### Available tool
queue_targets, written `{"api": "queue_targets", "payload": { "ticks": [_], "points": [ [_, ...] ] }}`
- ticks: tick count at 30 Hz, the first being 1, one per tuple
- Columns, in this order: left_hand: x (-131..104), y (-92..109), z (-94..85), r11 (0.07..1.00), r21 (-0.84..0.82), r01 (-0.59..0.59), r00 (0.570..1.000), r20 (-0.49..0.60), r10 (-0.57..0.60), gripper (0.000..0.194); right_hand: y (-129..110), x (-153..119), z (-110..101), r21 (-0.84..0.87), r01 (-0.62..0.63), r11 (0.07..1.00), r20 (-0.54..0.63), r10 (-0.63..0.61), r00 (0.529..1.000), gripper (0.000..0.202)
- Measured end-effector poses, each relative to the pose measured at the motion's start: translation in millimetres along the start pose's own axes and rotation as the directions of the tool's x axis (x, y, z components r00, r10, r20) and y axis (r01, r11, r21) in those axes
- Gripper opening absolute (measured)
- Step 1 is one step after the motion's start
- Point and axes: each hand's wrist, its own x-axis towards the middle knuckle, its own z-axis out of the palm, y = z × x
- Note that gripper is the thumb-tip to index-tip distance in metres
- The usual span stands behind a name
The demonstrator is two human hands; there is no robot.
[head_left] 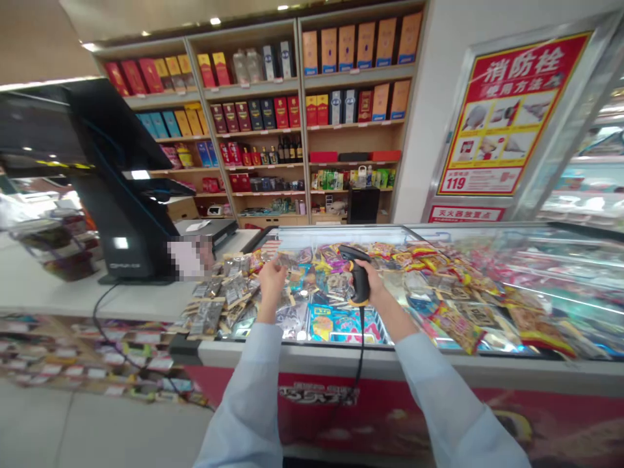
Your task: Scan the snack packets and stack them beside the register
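Head view, items as we list them. One handheld barcode scanner, black with orange trim, upright above the packets on the chest freezer; our right hand is wrapped round its grip. One black cable, hanging from the scanner's base down past the freezer's front edge. Our left hand, fingers bent in toward the thumb, over the packets on the freezer's left part; whether it pinches anything, we cannot tell. Directly below it and to its left, clear-wrapped packets with pale stick-like ends, heaped. Between our forearms, blue snack packets; whether on or under the glass, we cannot tell. To the right, yellow-and-red snack packets. Farther left, one black checkout terminal on a white worktop. Behind, wooden shelving with boxed goods; right, one red framed fire-hydrant poster.
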Motion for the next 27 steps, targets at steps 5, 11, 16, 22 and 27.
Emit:
{"api": "queue_targets", "payload": {
  "ticks": [5,11,16,22,27],
  "points": [
    [13,-45,-46.7,0.999,0.044,-0.005,0.975,-0.222,0.015,0.044,48,17,50,0.053,-0.046,0.998,0.162,0.037,0.986,0.019],
    [19,-89,-70.2,1.0,0.009,0.021,0.926,-0.376,-0.016,0.044,96,30,88,0.093,-0.085,0.992,0.239,0.061,0.969,0.02],
    [12,-111,-65.5,0.998,0.046,0.047,0.916,-0.401,-0.025,0.045,121,34,95,0.111,-0.146,0.983,0.242,0.115,0.963,0.019],
    [-14,-115,-46.8,0.925,0.375,0.065,0.871,-0.473,0.131,0.044,139,43,87,0.05,-0.152,0.987,0.255,0.135,0.958,0.02],
    [-19,-119,-39.9,0.895,0.445,0.026,0.898,-0.403,0.174,0.047,147,46,83,0.017,-0.141,0.99,0.282,0.131,0.95,0.022]
  ]
}}
